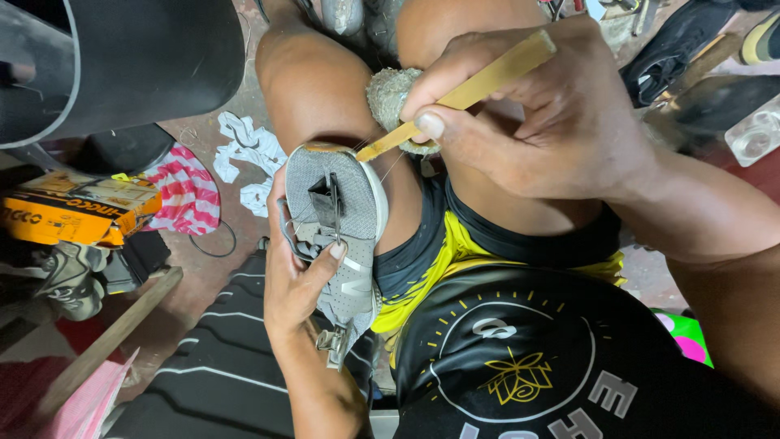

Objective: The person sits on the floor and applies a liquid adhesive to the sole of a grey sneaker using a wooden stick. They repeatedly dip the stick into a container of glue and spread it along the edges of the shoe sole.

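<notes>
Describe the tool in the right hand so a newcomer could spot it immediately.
Start at the grey sneaker propped against the knee, steadied by the left hand. Just above its toe, the right hand pinches a flat, pale yellow wooden stick, the only slim, straight thing there.

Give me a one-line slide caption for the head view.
Left hand steadies a grey sneaker against the knee while the right hand applies a flat wooden stick to its toe edge.

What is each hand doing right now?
Left hand: closed around the grey shoe, thumb on its upper.
Right hand: closed on a wooden stick, tip at the shoe's toe.
</notes>
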